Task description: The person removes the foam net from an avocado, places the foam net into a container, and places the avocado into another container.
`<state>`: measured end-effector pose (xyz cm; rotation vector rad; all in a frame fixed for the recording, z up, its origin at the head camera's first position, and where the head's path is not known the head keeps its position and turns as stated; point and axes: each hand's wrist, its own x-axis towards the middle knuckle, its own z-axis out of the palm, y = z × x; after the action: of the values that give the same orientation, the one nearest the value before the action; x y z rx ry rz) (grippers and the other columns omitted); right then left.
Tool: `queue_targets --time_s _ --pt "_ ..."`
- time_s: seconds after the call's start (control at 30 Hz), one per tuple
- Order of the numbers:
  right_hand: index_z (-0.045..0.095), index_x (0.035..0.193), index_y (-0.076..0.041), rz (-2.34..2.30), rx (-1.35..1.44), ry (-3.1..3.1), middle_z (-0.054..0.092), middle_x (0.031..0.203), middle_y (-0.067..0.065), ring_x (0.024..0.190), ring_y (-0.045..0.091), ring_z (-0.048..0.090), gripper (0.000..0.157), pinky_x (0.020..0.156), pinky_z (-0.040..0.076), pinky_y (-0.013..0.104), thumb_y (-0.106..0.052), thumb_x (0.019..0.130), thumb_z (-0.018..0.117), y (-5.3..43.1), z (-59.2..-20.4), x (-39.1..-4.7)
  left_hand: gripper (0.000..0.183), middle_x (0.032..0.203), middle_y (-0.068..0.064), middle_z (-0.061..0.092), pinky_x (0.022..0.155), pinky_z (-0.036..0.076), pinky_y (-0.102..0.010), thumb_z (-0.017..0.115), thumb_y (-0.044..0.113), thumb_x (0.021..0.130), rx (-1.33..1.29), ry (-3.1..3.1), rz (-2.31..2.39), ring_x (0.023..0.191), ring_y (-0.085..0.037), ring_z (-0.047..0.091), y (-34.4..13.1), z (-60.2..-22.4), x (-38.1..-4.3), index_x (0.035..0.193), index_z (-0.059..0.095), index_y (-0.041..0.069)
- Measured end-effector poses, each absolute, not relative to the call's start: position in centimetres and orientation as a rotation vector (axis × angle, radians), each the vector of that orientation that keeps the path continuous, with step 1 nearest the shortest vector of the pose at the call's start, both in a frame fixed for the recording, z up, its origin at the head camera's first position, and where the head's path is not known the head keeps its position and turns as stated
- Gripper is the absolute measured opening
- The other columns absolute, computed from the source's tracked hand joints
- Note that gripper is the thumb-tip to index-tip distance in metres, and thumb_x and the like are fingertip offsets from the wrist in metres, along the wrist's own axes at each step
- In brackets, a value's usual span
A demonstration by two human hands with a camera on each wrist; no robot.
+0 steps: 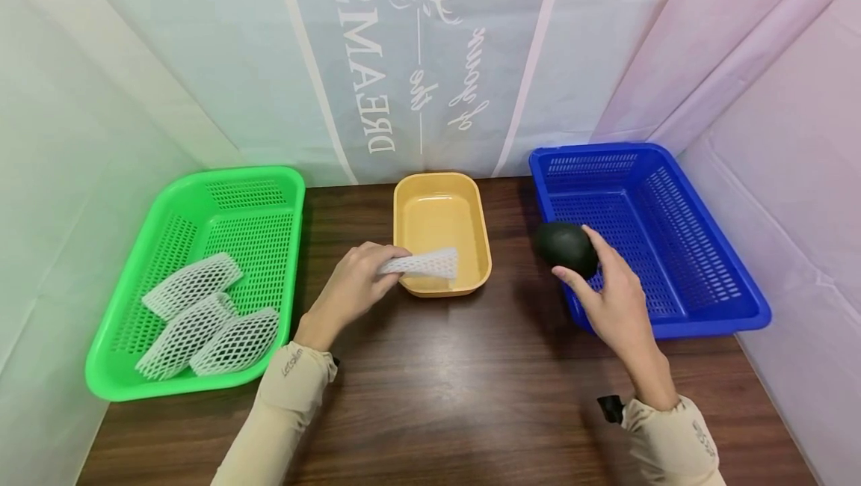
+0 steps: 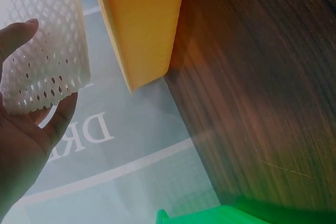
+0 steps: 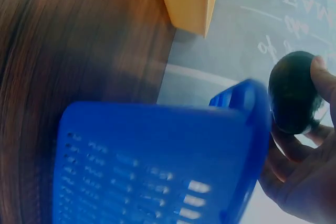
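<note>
White foam net sleeves [image 1: 186, 335], three of them, are lying close together at the far left, inside a bright green plastic basket [image 1: 262, 235] with lots of little holes. The basket is sitting on a dark brown wooden table [image 1: 417, 396]. Next to it, a person's left hand [image 1: 356, 280] is poking out of a beige cuff [image 1: 296, 381]. Its thumb and fingers are nearly closing together, and they are pinching one more white foam net sleeve [image 1: 424, 263]. This one is looking flat and is pointing to the right, above the near end of a yellow tray [image 1: 437, 220] with round corners. Behind the tray, a grey cloth [image 1: 444, 60] is showing white letters printed backward. Farther right, a smooth, very dark green, egg-shaped fruit [image 1: 567, 248] is showing at the left rim of a deep blue plastic basket [image 1: 646, 247] with holes in its sides. The right hand [image 1: 615, 303] is holding the fruit up there, its thumb and fingers spreading wide and curving around it.
</note>
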<state>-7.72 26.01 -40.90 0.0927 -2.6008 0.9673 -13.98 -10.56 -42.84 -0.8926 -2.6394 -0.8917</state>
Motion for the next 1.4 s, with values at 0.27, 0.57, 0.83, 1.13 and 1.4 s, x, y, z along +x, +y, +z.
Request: queue_targets --time_s 0.27,0.57,0.83,1.13,1.4 --pt "0.038 0.153 -0.012 0.933 -0.070 -2.583 0.058 0.132 0.027 0.095 0.037 0.058 0.072 0.073 0.041 0.044 -0.030 0.092 0.071 28.1 -41.5 -8.3 0.024 0.107 -0.003 0.075 0.088 0.052 -0.043 0.076 0.012 0.086 -0.879 -2.654 -0.882 0.096 -0.025 0.068 -10.5 -42.8 -14.6 0.110 0.073 0.012" --pt "0.035 0.154 -0.010 0.902 -0.240 -2.673 0.054 0.137 0.031 0.109 0.049 0.055 0.075 0.079 0.041 0.064 -0.042 0.094 0.066 29.9 -42.0 -8.5 0.025 0.107 -0.005 0.076 0.087 0.053 -0.043 0.075 0.011 0.086 -0.857 -2.647 -0.851 0.095 -0.027 0.068 -10.6 -42.5 -15.3 0.110 0.073 0.011" --pt "0.036 0.151 -0.003 0.847 -0.325 -2.751 0.053 0.135 0.034 0.112 0.056 0.052 0.075 0.081 0.039 0.069 -0.047 0.095 0.061 31.1 -42.4 -8.7 0.025 0.109 -0.006 0.075 0.088 0.052 -0.045 0.074 0.011 0.087 -0.841 -2.658 -0.842 0.097 -0.029 0.068 -10.4 -42.5 -16.3 0.111 0.072 0.011" --pt "0.029 0.152 0.003 0.769 -0.439 -2.997 0.054 0.127 0.039 0.099 0.054 0.058 0.087 0.062 0.043 0.051 -0.060 0.095 0.051 31.6 -43.1 -9.2 0.024 0.105 -0.004 0.075 0.082 0.052 -0.043 0.072 0.011 0.088 -0.813 -2.708 -0.830 0.091 -0.027 0.066 -9.7 -42.8 -18.1 0.111 0.072 0.012" --pt "0.020 0.152 0.010 0.764 -0.523 -3.158 0.050 0.127 0.044 0.100 0.056 0.056 0.095 0.063 0.043 0.050 -0.064 0.097 0.042 32.0 -43.3 -9.6 0.024 0.107 -0.005 0.075 0.083 0.052 -0.043 0.073 0.011 0.087 -0.826 -2.745 -0.825 0.091 -0.029 0.065 -8.9 -43.2 -20.3 0.112 0.072 0.011"
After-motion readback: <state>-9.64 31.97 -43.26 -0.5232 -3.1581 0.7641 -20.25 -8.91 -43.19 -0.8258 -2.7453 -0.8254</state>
